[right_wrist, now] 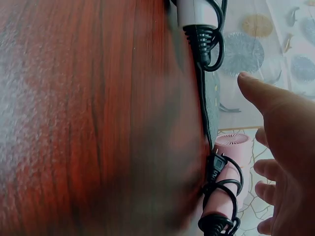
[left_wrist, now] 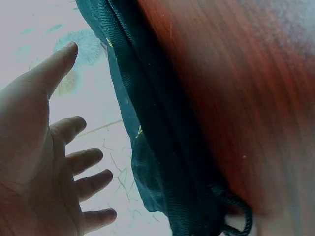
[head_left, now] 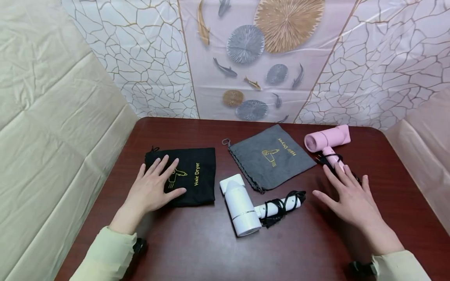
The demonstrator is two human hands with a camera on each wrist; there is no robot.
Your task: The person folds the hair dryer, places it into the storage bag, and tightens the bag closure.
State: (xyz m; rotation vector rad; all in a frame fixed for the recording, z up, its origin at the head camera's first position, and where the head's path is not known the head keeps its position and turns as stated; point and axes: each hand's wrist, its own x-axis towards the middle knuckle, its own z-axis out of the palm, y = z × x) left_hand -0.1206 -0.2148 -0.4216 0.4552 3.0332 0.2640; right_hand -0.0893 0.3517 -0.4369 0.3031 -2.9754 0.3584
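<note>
My left hand [head_left: 151, 188], fingers spread, hovers over a black drawstring bag [head_left: 204, 175] with a yellow "Hair Dryer" print. In the left wrist view a gap shows between that hand [left_wrist: 44, 162] and the bag [left_wrist: 152, 123]. On the right, my right hand [head_left: 353, 199] hangs with fingers extended, nearest the handle of a pink hair dryer [head_left: 327, 138]. The right wrist view shows it apart from the pink dryer [right_wrist: 224, 194], whose handle has a black cord wound round it. A white hair dryer [head_left: 242, 208], its cord wrapped about the handle, lies between the hands.
A grey drawstring bag [head_left: 270, 156] with the same print lies flat behind the white dryer. Everything rests on a dark red-brown wooden table [head_left: 197, 242]. Patterned cloth [head_left: 151, 58] hangs behind the table, and pale cloth [head_left: 45, 136] flanks it on the left.
</note>
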